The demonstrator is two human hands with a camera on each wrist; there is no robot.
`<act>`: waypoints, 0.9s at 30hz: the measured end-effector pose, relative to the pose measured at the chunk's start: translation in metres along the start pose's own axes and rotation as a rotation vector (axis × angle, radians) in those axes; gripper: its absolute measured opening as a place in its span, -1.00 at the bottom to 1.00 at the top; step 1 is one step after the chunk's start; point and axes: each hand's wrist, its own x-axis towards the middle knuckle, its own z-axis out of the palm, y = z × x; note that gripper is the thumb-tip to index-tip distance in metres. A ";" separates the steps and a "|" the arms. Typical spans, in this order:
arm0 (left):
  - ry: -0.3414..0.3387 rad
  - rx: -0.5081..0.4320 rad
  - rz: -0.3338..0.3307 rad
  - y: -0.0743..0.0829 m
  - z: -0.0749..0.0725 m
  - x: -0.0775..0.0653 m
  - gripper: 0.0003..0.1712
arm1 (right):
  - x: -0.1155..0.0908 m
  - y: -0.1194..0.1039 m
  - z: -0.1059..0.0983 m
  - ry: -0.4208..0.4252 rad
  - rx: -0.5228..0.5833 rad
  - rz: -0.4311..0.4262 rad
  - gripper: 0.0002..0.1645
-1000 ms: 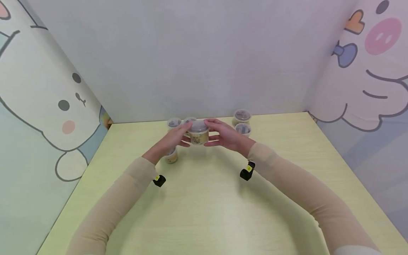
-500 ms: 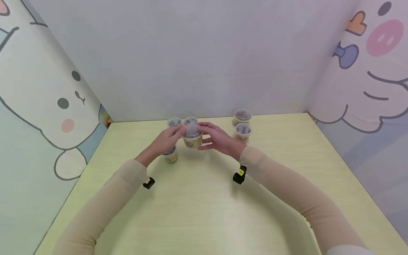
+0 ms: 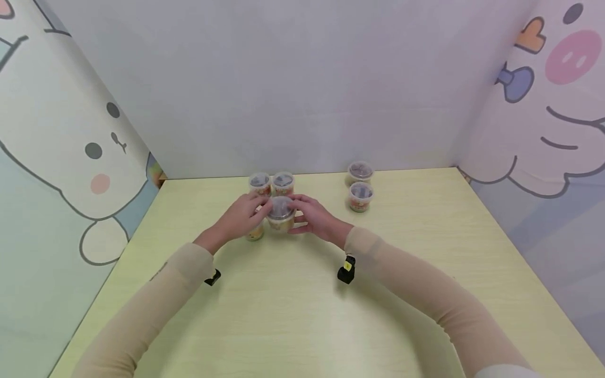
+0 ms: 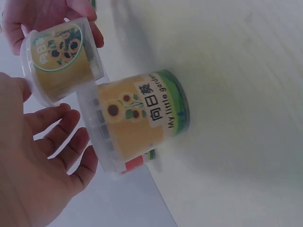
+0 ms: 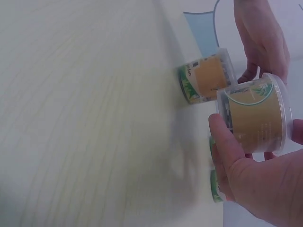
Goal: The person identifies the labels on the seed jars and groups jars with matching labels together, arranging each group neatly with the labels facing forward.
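Both hands hold a lidded plastic cup (image 3: 281, 222) with a clear lid and a yellow sunflower label, tilted and off the table. My left hand (image 3: 241, 217) is at its left side, thumb on the lid edge and fingers bent beside it in the left wrist view. My right hand (image 3: 315, 218) grips the right side, thumb at the lid and fingers near the base in the right wrist view. Close beneath the left hand stands a second sunflower cup (image 4: 132, 113) marked "My little garden", upright on the table and partly hidden in the head view.
Two lidded cups with red on their labels, one (image 3: 259, 184) left of the other (image 3: 283, 182), stand behind the hands. Farther right are another small cup (image 3: 361, 198) and a wider lidded cup (image 3: 360, 172). A pale wall (image 3: 302, 84) borders the table's (image 3: 302, 315) back edge.
Both hands have carried the cup leftward and nearer the person, beside the standing sunflower cup. The two cups at the back left and the smaller right one now show more fully.
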 end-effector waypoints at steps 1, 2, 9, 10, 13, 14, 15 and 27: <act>0.010 0.030 0.021 -0.002 0.001 -0.002 -0.48 | 0.001 0.002 0.001 0.004 0.002 0.005 -0.41; 0.025 0.058 0.042 -0.003 0.002 -0.004 -0.50 | 0.002 0.003 0.003 0.007 0.005 0.009 -0.40; 0.079 0.177 0.062 -0.012 0.015 -0.010 -0.51 | 0.005 0.013 0.007 0.021 0.046 0.010 -0.42; 0.076 0.184 0.058 -0.013 0.017 -0.010 -0.50 | 0.005 0.014 0.007 0.022 0.051 0.009 -0.43; 0.054 0.197 0.043 -0.015 0.024 -0.012 -0.48 | 0.005 0.016 0.010 0.020 0.059 0.018 -0.47; 0.046 0.202 0.038 -0.015 0.026 -0.013 -0.47 | 0.006 0.017 0.010 0.019 0.058 0.020 -0.48; 0.044 0.207 0.033 -0.015 0.028 -0.013 -0.47 | 0.006 0.018 0.011 0.019 0.052 0.022 -0.49; 0.234 0.385 0.088 -0.021 0.049 -0.016 -0.45 | 0.009 0.031 0.012 0.012 -0.001 -0.024 -0.46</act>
